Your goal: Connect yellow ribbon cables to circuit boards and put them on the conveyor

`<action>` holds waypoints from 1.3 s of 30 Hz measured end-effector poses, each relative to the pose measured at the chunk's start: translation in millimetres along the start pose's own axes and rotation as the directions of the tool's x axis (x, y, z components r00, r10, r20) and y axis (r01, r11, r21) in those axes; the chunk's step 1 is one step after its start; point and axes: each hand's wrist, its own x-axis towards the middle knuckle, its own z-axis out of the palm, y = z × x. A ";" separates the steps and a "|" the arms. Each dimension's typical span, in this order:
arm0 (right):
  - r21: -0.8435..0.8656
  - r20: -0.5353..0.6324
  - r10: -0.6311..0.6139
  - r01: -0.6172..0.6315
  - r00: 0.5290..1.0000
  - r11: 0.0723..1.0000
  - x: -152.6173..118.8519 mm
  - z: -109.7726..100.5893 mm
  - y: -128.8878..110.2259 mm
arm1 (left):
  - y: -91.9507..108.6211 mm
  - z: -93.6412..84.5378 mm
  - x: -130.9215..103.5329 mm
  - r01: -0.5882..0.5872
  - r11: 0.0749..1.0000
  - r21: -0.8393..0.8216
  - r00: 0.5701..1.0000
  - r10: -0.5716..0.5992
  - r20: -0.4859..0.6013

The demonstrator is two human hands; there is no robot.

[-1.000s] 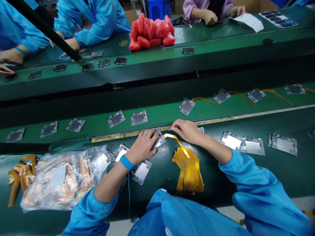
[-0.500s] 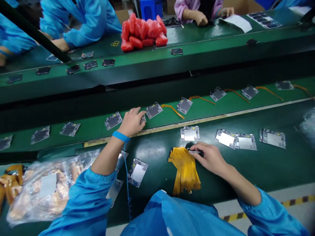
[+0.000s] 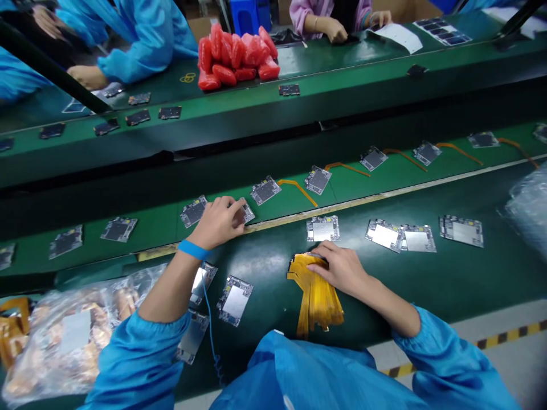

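Observation:
My left hand (image 3: 219,223), with a blue wrist strap (image 3: 193,249), is at the near edge of the green belt. Its thumb and fingers close on a circuit board (image 3: 248,213), partly hidden by the hand. Down on the bench my right hand (image 3: 344,267) pinches the top of a fanned stack of orange flat ribbon cables (image 3: 320,302). A thin dark strip (image 3: 315,255) shows by its fingertips, too covered to name. Just beyond that hand lies a board with a silver plate (image 3: 323,229). Another board with an orange cable attached (image 3: 265,190) rests right of my left hand.
More boards line the belt (image 3: 162,219). Several plated boards (image 3: 419,238) lie on the bench at right, others (image 3: 235,300) near my left forearm. A clear plastic bag (image 3: 77,330) sits at left. Across the line are red bundles (image 3: 237,57) and co-workers' hands (image 3: 335,29).
My left hand has drawn back slightly, uncovering more of its board. My right hand has moved left onto the ribbon cables; the dark slim tool seen in its fingers before is now mostly hidden.

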 end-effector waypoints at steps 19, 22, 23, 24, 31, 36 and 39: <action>0.077 0.064 0.009 -0.014 0.998 0.997 33.7 1.7 -7.9 | 69.7 11.9 -52.2 -0.182 0.974 -0.133 0.982 0.186 0.015; 0.106 0.050 -0.017 0.012 0.999 0.994 35.1 1.0 -6.8 | 67.1 10.9 -52.2 -0.230 0.957 -0.179 0.972 0.234 0.006; 0.118 0.039 -0.032 0.027 0.999 0.993 34.9 0.8 -5.5 | 66.5 10.6 -51.6 -0.242 0.952 -0.188 0.969 0.248 0.009; 0.132 0.027 -0.048 0.044 0.998 0.990 34.4 0.7 -3.8 | 66.1 10.2 -50.7 -0.252 0.949 -0.192 0.966 0.260 0.016; 0.312 -0.008 -0.080 0.079 0.997 0.947 32.2 -4.0 5.7 | 67.6 1.5 -38.2 -0.278 0.941 -0.191 0.948 0.302 0.106; 0.406 0.095 -0.021 -0.019 0.995 0.913 38.3 -13.5 1.7 | 67.7 -1.3 -33.1 -0.282 0.942 -0.185 0.939 0.310 0.147; 0.436 0.125 -0.047 -0.013 0.991 0.900 47.5 -16.4 -0.6 | 67.6 -0.8 -31.6 -0.287 0.940 -0.186 0.938 0.315 0.147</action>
